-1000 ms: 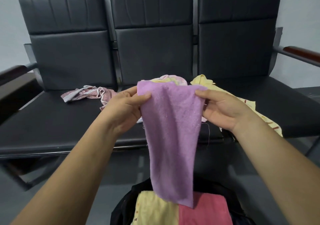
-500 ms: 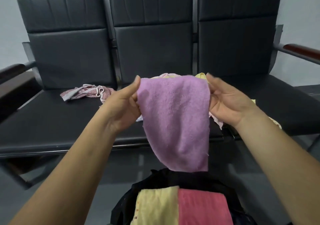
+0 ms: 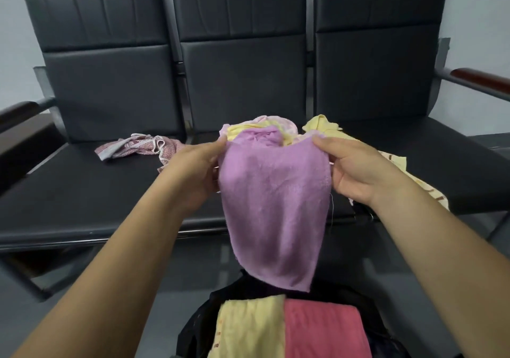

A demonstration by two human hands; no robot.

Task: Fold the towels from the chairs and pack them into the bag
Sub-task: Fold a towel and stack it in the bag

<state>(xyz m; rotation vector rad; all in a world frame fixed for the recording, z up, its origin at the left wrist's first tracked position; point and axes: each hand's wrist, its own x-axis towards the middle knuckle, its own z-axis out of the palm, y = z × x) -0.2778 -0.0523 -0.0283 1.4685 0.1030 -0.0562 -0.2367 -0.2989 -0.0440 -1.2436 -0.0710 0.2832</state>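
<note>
The purple towel (image 3: 273, 206) is a soft, fuzzy terry cloth, doubled over so that its top gapes like a pouch and its body narrows to a ragged lower edge. It hangs in the air in front of the front edge of the chairs (image 3: 110, 81), with its lower end just above the open black bag (image 3: 198, 327) at the bottom of the view. The left hand (image 3: 193, 172) has its grip clamped on the upper left edge. The right hand (image 3: 356, 170) pinches the upper right corner, thumb on the near side. Inside the bag a folded yellow towel (image 3: 248, 327) lies on the left, touching a folded pink-red towel (image 3: 325, 330) on the right. Behind the held cloth, and partly hidden by it, a pink and yellow heap (image 3: 276, 121) sits on the middle seat. A pale yellow towel (image 3: 321, 124) spreads over the right seat toward its front edge, passing behind the right wrist. A red-and-white patterned towel (image 3: 140, 146) lies crumpled at the back of the left seat.
</note>
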